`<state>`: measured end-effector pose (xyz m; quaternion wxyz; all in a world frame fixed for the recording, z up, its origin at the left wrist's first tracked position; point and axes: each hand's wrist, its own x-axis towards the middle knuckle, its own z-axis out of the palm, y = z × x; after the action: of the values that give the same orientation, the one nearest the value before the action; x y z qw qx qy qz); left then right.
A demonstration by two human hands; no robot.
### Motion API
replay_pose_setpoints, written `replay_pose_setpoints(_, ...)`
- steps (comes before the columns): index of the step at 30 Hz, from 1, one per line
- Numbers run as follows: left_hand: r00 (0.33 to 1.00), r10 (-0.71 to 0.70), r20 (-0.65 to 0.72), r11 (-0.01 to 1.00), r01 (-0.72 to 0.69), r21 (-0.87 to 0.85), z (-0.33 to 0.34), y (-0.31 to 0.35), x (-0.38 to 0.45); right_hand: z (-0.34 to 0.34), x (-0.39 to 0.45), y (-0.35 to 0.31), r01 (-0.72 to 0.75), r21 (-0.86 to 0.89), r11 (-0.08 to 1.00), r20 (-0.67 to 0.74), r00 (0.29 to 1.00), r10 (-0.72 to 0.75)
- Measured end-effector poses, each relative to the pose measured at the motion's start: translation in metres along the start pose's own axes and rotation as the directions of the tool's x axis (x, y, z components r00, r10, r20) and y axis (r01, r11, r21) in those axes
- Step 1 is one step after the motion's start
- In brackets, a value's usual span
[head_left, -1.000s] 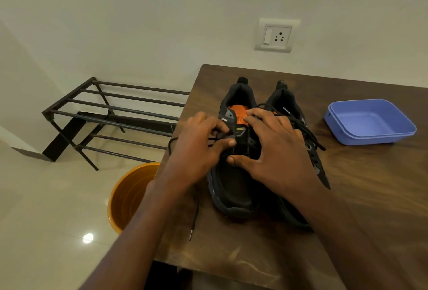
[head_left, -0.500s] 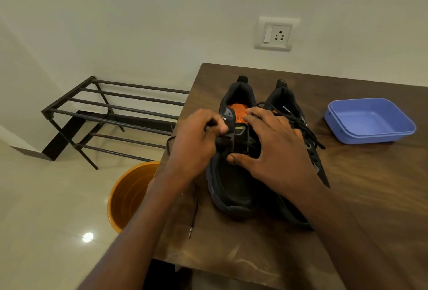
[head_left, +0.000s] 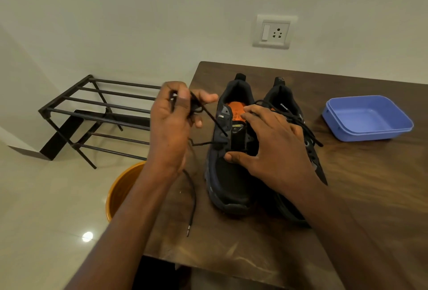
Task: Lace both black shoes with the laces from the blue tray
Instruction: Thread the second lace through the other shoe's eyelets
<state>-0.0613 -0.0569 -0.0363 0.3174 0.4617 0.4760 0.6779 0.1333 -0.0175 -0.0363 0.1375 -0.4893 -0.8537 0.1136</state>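
Standing at far left on the floor, a black metal rack sits against the wall, with an orange bucket below the bench edge. The left hand is raised beside the bench corner, fingers curled round a black lace drawn taut from an eyelet of the left shoe; the lace's free end hangs down over the bench edge. The right hand rests on the left shoe, thumb pressed at the tongue, fingers spread over the opening. The right shoe, touching the left shoe, carries its own lace. The blue tray lies well apart at right. A wall socket is above.
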Motion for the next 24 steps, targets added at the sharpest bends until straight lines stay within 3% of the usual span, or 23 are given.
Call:
replay_pose_setpoints(1, 1.0, -0.011, -0.005, 1.0, 0.011, -0.007, -0.002, 0.001, 0.0, 0.0, 0.0, 0.0, -0.001, 0.007, 1.0, -0.001, 1.0, 0.001)
replay_pose_setpoints(3, 0.996, -0.005, 0.087, 0.953, -0.021, 0.301, -0.002, -0.005, -0.003, 0.002, 0.0, 0.001, -0.001, 0.028, 1.0, -0.014, 1.0, 0.002)
replay_pose_setpoints(5, 0.972, -0.046, 0.229, 0.805, -0.1, 0.585, 0.001, -0.018, -0.007, 0.004, 0.0, 0.001, 0.005, 0.041, 0.999, -0.026, 1.0, -0.004)
replay_pose_setpoints(8, 0.952, -0.1, 0.291, 0.661, -0.155, 0.734, 0.007, -0.027, -0.006, 0.006, 0.001, 0.001, 0.009, 0.047, 0.999, -0.026, 1.0, -0.008)
replay_pose_setpoints(12, 0.984, 0.04, 0.176, 0.72, -0.15, 0.677, 0.0, -0.026, -0.002, 0.005, 0.001, 0.003, 0.013, 0.055, 0.998, -0.029, 1.0, -0.011)
replay_pose_setpoints(15, 1.0, -0.007, -0.018, 0.832, 0.016, 0.554, -0.008, -0.025, 0.003, 0.005, 0.001, 0.003, 0.01, 0.057, 0.998, -0.018, 1.0, -0.009)
replay_pose_setpoints(21, 0.991, -0.131, -0.029, 0.917, 0.132, 0.376, -0.002, -0.02, 0.001, 0.004, -0.001, -0.001, 0.012, 0.064, 0.998, -0.042, 0.999, -0.01)
replay_pose_setpoints(24, 0.988, -0.153, -0.025, 0.958, 0.154, 0.243, -0.004, -0.018, 0.001, 0.004, -0.005, -0.009, 0.11, 0.055, 0.992, -0.112, 0.988, -0.103)
